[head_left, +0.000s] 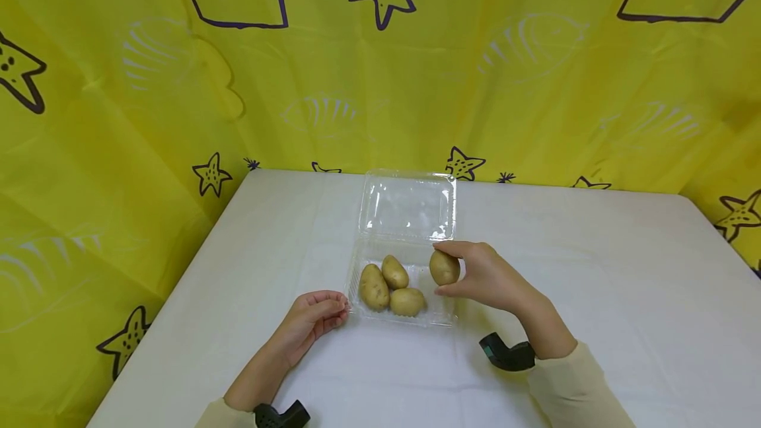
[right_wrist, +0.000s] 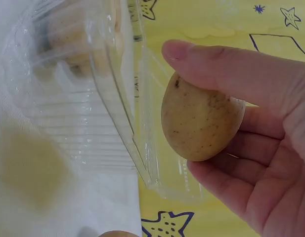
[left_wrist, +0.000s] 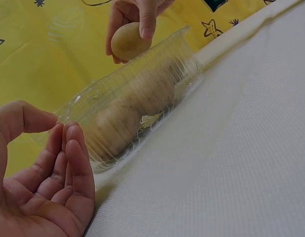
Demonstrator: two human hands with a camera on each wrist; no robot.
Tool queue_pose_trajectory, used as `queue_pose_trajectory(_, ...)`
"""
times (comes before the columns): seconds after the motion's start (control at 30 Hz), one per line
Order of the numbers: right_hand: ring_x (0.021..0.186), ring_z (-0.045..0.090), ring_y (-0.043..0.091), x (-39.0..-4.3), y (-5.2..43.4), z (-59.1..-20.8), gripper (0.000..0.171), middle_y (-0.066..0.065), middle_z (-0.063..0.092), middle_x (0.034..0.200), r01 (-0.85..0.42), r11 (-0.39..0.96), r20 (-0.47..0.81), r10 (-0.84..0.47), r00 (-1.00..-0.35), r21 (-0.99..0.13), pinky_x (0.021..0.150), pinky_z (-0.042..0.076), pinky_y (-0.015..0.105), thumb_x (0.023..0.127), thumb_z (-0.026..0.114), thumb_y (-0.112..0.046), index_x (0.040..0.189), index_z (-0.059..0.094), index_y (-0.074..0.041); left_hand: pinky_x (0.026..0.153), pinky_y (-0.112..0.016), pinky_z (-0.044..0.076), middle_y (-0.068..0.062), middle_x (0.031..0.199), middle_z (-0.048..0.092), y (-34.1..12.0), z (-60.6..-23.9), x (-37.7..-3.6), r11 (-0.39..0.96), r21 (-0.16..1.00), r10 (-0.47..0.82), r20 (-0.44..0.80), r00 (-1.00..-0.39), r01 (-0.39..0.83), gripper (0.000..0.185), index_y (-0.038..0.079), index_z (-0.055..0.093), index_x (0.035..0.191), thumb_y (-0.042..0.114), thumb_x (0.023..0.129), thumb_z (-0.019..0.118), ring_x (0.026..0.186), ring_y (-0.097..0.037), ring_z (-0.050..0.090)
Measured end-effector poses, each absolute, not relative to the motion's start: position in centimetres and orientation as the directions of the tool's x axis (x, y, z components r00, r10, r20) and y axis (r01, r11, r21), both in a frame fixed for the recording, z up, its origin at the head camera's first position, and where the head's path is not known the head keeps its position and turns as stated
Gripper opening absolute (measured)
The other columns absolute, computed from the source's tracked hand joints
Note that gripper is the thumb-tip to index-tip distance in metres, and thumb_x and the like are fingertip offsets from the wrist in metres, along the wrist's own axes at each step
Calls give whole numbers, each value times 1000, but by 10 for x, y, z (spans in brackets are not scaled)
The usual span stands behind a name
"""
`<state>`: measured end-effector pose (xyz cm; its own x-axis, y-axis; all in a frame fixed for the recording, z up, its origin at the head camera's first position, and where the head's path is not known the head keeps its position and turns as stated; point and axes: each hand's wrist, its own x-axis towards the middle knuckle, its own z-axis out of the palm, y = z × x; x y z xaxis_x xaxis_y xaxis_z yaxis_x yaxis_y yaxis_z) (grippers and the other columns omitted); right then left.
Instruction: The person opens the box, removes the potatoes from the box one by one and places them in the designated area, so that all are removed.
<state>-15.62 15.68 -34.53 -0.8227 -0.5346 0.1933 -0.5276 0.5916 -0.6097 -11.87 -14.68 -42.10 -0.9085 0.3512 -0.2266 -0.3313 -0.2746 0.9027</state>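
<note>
- My left hand (head_left: 313,322) is at the near left corner of the clear container (head_left: 438,304), thumb and fingertips brought together in a pinch on its thin rim, steadying it, I judge, against the white desk (head_left: 594,296).
- Inside, toward the left, lie three potatoes: the left potato (head_left: 374,287) along the side wall, the far potato (head_left: 395,272) beside it, and the near potato (head_left: 407,302) to the right of them, closer to me.
- Behind them the clear lid (head_left: 407,207) is folded back, open on the container's far side.
- Over the bare right part of the container I hold a fourth potato (head_left: 444,268), raised above the rim and clear of the others.
- My right hand (head_left: 486,276) has its grip clamped on that potato, thumb on one side and fingers on the other. I take the step in hand to be placing it; the next move calls for lowering it into the bare space, then parting thumb and fingers once it rests.
- Right of that, a tan shape (right_wrist: 117,234) just enters the right wrist view; too little shows for me to name it.
</note>
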Motion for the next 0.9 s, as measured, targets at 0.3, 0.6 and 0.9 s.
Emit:
queue_pose_trajectory(0.3,97,57,22,-159,173,-345,63,16,57,119,-422,551,167,-453,-876,-720,77,50,34,67,82,-16,122,55,3,69,-21,48,-6,82,61,-147,-421,-119,-273,902,349,-231,-908,-335,8,1,61,86,0,85,53,75,-10,59)
queue_pose_trajectory(0.6,96,58,26,-160,189,-344,65,15,56,120,-340,504,163,-362,-918,-794,71,51,26,67,82,-20,122,55,2,70,-21,48,-6,82,61,-147,-420,-119,-272,904,348,-228,-910,-330,9,1,61,85,0,85,53,75,-11,59)
queue_pose_trajectory(0.9,104,56,30,-164,204,-347,64,16,57,119,-356,502,207,-328,-922,-788,77,47,18,67,82,-18,121,56,4,70,-20,48,-6,82,61,-147,-421,-119,-276,903,350,-225,-909,-329,9,2,61,85,-1,85,52,75,-10,59)
